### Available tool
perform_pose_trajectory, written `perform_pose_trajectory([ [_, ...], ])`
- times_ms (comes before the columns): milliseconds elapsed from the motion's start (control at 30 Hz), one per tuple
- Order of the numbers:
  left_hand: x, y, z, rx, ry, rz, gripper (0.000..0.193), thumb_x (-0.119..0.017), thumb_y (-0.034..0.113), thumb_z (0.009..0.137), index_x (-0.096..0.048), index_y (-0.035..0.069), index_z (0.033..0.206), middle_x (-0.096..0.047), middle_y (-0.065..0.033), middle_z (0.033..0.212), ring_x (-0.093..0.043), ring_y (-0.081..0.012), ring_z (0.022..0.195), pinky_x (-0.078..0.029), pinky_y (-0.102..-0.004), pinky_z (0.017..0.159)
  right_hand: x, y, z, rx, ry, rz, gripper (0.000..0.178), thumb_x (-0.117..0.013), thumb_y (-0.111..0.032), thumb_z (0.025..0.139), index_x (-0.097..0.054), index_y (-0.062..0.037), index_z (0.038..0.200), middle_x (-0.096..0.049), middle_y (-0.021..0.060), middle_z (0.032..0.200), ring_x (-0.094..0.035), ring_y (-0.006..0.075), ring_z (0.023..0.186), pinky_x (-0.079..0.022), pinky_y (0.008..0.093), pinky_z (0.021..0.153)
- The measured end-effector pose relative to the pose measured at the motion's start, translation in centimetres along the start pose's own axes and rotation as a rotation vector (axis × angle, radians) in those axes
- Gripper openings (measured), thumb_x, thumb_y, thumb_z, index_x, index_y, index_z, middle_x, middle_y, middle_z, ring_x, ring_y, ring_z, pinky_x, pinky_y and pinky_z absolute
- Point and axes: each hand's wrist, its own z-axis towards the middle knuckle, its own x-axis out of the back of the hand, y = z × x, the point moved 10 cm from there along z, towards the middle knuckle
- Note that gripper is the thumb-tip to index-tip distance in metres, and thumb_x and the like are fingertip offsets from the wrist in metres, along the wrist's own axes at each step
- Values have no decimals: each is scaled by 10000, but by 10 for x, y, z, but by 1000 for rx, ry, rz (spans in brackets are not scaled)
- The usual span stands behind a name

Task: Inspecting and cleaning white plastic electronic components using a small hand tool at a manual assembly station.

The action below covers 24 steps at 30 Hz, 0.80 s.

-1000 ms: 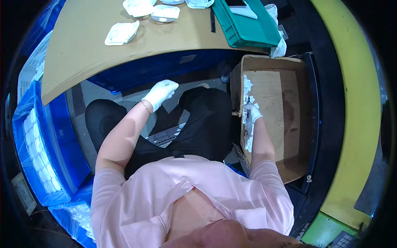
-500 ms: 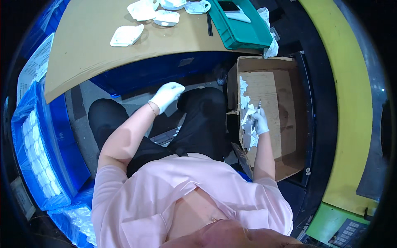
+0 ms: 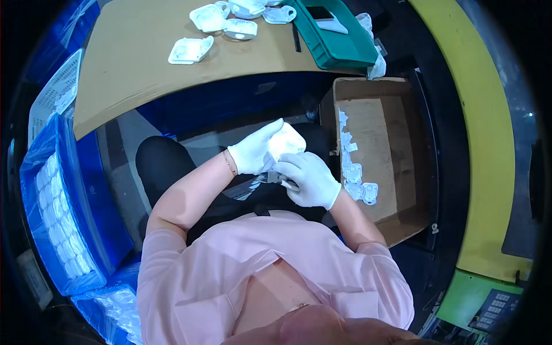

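Observation:
Above my lap, my left hand (image 3: 253,152) in a white glove is closed on a white moulded plastic part (image 3: 288,140), thumb along its upper edge. My right hand (image 3: 313,179), gloved too, meets it from the right with curled fingers against the part's lower side. A slim grey tool (image 3: 273,177) shows in part below the fingers; its kind cannot be made out. More white plastic parts (image 3: 191,50) lie on the cardboard-topped table (image 3: 132,75) ahead. White plastic pieces (image 3: 353,172) line the left side of the cardboard box (image 3: 397,230) at my right.
A green crate (image 3: 345,54) with a dark flat object stands at the table's right end, beside a thin black strip (image 3: 296,37). Blue-lined bins (image 3: 86,230) with stacked white parts stand at my left. A yellow machine edge (image 3: 489,172) curves along the right.
My right hand has come left from over the cardboard box to my left hand above my lap. A white plastic part now shows in my left hand.

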Motion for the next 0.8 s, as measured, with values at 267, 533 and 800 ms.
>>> perform_pose_trajectory([
  [267,-2,31,-19,-226,-57,-31,694,-564,361,935,-229,82,1476,-569,-106,1194,-585,-232,1112,-479,-368,957,23,-7,5,-36,244,310,542,-653,19,650,-557,-41,1180,-580,135,1138,-597,242,913,-471,303,790],
  [533,-22,106,-50,-576,-208,183,803,-688,365,852,-275,41,1461,-545,-124,1194,-590,-154,993,-510,-276,862,-48,32,-31,-646,273,2400,781,-704,-397,793,-348,-74,1409,-509,235,1255,-536,374,1123,-330,704,989],
  [800,-17,107,-48,-574,-84,340,1014,-775,476,727,-257,16,1466,-524,-150,1250,-579,-182,1026,-500,-295,900,4,25,-16,-524,19,320,726,-713,-96,718,-411,-22,1374,-515,139,1190,-571,221,989,-482,321,835],
])
